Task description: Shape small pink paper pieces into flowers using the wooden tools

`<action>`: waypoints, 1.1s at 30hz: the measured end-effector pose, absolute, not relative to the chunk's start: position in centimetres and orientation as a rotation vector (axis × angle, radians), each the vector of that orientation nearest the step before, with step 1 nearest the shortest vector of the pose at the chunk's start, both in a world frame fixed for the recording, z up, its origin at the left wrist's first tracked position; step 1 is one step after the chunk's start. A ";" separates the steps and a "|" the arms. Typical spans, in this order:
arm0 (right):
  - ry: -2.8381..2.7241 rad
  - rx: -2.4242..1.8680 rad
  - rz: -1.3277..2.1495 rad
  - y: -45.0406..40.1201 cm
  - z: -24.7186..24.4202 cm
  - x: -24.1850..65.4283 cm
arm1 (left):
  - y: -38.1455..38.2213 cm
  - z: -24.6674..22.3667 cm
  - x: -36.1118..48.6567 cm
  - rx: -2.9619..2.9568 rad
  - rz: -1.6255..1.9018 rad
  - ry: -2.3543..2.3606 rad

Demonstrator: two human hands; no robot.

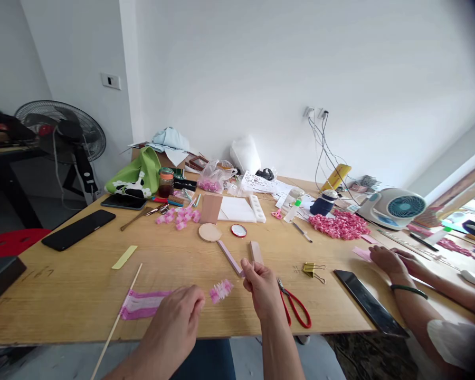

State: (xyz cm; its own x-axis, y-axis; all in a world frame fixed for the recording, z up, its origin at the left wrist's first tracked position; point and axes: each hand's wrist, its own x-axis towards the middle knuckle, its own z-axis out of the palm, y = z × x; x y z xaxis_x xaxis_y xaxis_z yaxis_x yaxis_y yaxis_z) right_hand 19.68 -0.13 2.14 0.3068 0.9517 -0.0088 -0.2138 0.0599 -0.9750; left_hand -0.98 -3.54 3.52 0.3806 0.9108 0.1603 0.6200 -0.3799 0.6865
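My left hand (178, 319) is closed near the table's front edge, its fingers curled; what it pinches is too small to make out. A pink and white strip of fabric (145, 304) runs from behind it to a thin wooden stick (121, 311). My right hand (261, 287) is closed in a raised pinch, thumb on top, and its contents cannot be made out. Between the hands is a small pink and white frilled piece (220, 291). Just beyond my right hand lie a narrow lilac strip (230, 258) and a pale block (256, 253).
Red-handled pliers (295, 306), a gold binder clip (314, 271) and a dark phone (370, 301) lie to the right. Another person's hands (391, 262) work at the far right. Pink flower pieces (180, 215) and a round wooden disc (209, 232) are farther back.
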 end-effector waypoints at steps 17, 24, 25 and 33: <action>-0.751 -0.715 1.262 -2.6 2.2 18.5 | -3.8 3.7 -1.9 1.214 0.535 0.938; -0.769 -0.838 1.144 -3.1 2.4 18.1 | -4.1 3.4 -1.7 1.495 0.431 0.989; -0.763 -0.867 1.117 -3.0 2.4 18.1 | -4.1 3.4 -1.7 1.555 0.434 1.036; -0.809 -1.422 0.512 -1.8 2.4 17.9 | -4.6 2.3 -1.1 2.320 0.815 1.216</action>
